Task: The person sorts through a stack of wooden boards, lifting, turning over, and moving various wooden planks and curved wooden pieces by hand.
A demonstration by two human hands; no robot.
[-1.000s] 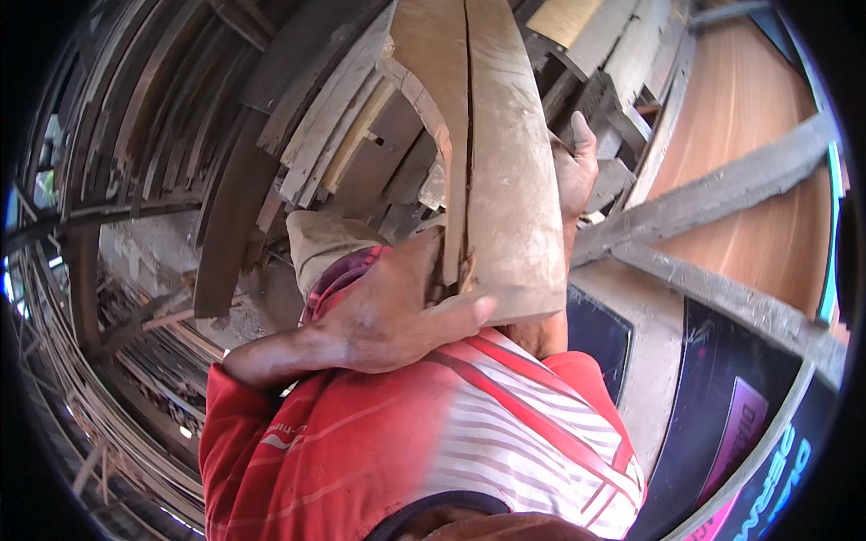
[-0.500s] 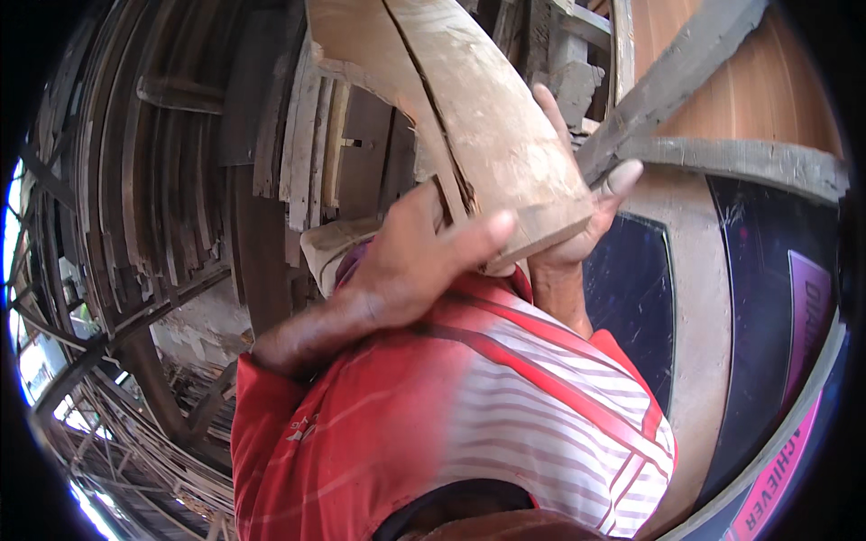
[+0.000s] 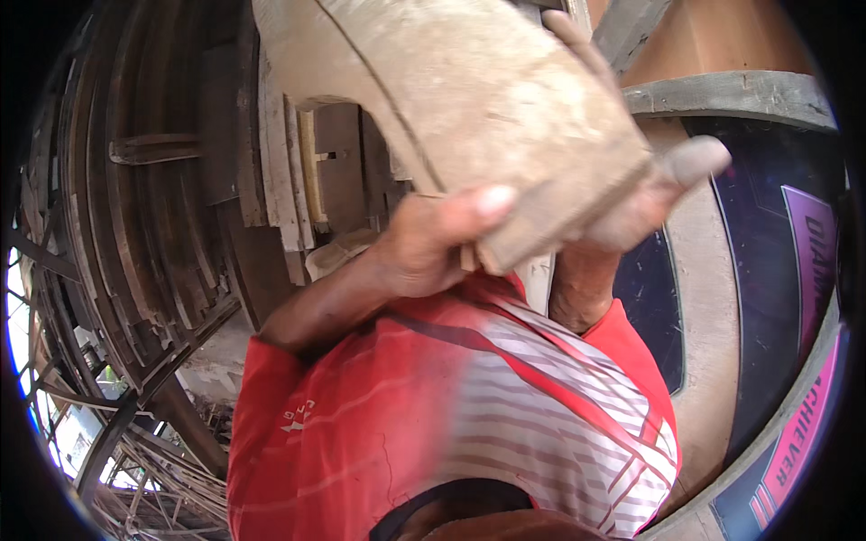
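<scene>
A thick, pale wooden workpiece [image 3: 505,99] with a curved cut-out along its left edge and a dark lengthwise seam fills the upper middle, its squared end toward my chest. At that end's lower left corner, my left hand [image 3: 428,234] grips it, thumb lying over the top face and the other fingers out of sight. My right hand [image 3: 622,216] holds the right side from beneath, with the thumb sticking out to the right and a fingertip showing farther up the edge. Both the right hand and the wood are somewhat blurred.
Many boards [image 3: 153,198] stand stacked upright on the left. On the right is a dark panel [image 3: 722,207] with a printed strip, bordered by a grey wooden rail [image 3: 735,95]. Behind it stands a reddish-brown wooden sheet [image 3: 740,41]. Thin sticks [image 3: 162,460] lie at lower left.
The workpiece has come closer and tilted, its squared end shifting right. Both hands have moved with it, the right one farther right. The open dark crack along the seam looks narrower.
</scene>
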